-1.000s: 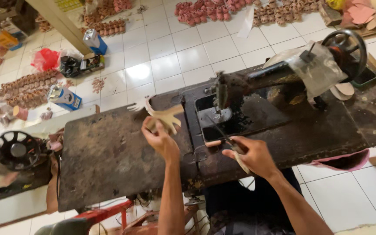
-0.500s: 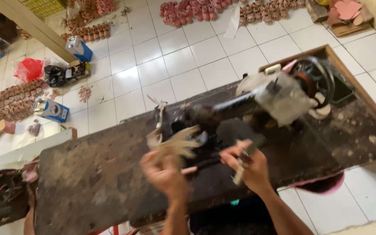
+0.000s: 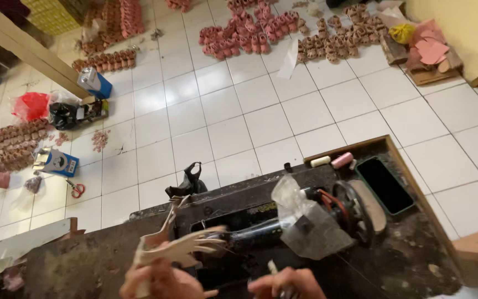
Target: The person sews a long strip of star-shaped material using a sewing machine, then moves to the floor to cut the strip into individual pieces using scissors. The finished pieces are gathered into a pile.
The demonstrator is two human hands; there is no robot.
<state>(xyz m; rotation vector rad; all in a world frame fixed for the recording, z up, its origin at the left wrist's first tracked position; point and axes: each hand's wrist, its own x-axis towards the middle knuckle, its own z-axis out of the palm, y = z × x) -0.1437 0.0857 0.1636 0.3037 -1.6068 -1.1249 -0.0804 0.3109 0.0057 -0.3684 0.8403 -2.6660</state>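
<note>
At six o'clock, the left hand (image 3: 164,282) gripped one tan cutout (image 3: 181,249); the right hand (image 3: 289,283) pinched one small tool (image 3: 273,268). One sewing machine (image 3: 283,227) stood at twelve o'clock of them, with two spools (image 3: 332,160) and one phone (image 3: 384,185) at two o'clock.

Phone (image 3: 384,185) right of sewing machine (image 3: 283,221)

We have one head-worn view, looking steeply down and forward across the counter (image 3: 410,260) close below us, out over the white tiled floor (image 3: 261,122) beyond.
</note>
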